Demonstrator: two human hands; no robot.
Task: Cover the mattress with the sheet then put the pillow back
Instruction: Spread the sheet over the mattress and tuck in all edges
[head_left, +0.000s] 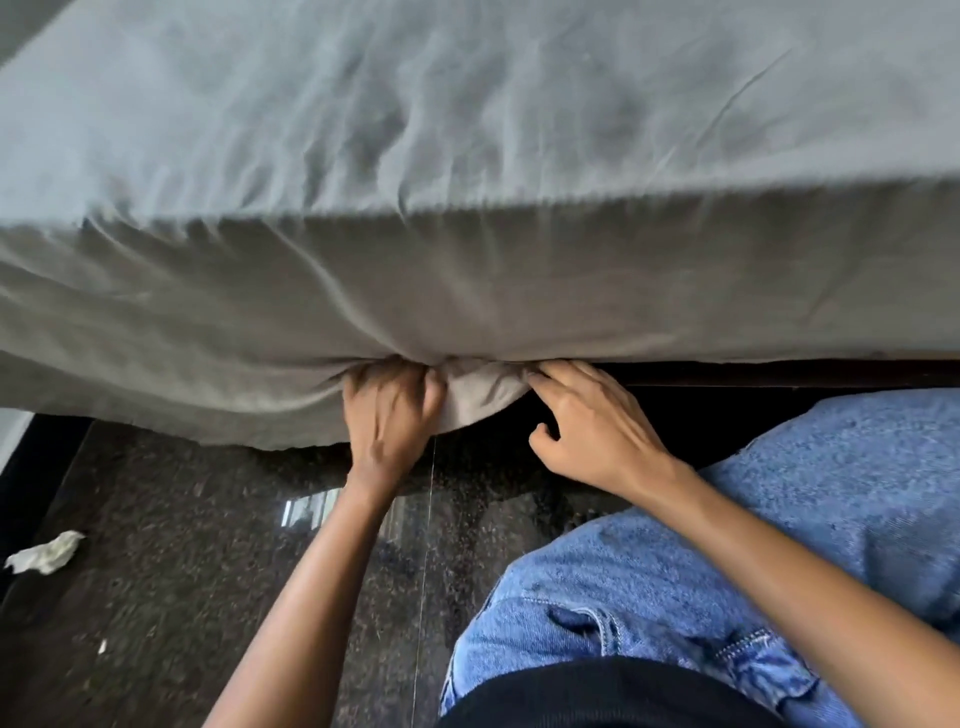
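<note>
Evidently the sheet (467, 156) is already lying across the top of the mattress, which is hidden beneath it, and is hanging down the near side. The work is going on at that side's lower edge. The left hand (392, 415) is gripping a bunch of the hanging cloth with curled fingers, probably gathering slack so it is not sagging toward the dark speckled floor (182, 519). The right hand (587, 421) is lying just beside it, fingers fairly straight and tips pressing the fold in under the mattress, above the dark bed frame (779, 375). Its thumb is standing apart, holding nothing. A small pouch of sheet is hanging between the two hands, touching both. Left of the left hand the hem is drooping loose, while right of the right hand it is looking tucked. No pillow is showing, so that step is likely waiting.
</note>
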